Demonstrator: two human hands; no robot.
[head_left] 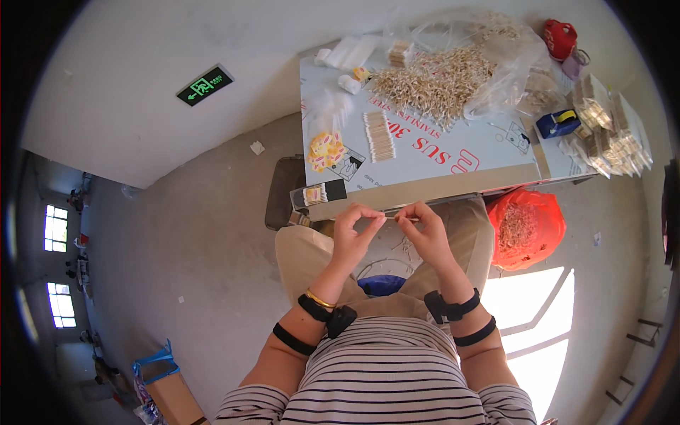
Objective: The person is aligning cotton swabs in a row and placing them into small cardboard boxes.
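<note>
Just in front of the table's near edge, my left hand [351,239] and my right hand [429,241] are close together, each in a pinch. Between their fingertips runs a thin cotton swab [389,217], gripped near both ends. On the table [425,170] beyond them lies a row of cotton swabs [380,137] side by side. Behind the row spreads a big loose heap of cotton swabs [439,81]. Yellow and white labels [326,151] are piled to the left. At the near left corner, a small packet of swabs [314,195] rests on a dark holder [336,189].
Clear plastic bags [506,85] cover the table's back right. A blue tape dispenser [558,124] and stacked swab packs [613,134] stand at the right end. A red bag of swabs [520,228] sits below on the right. A cardboard box [173,397] is at lower left.
</note>
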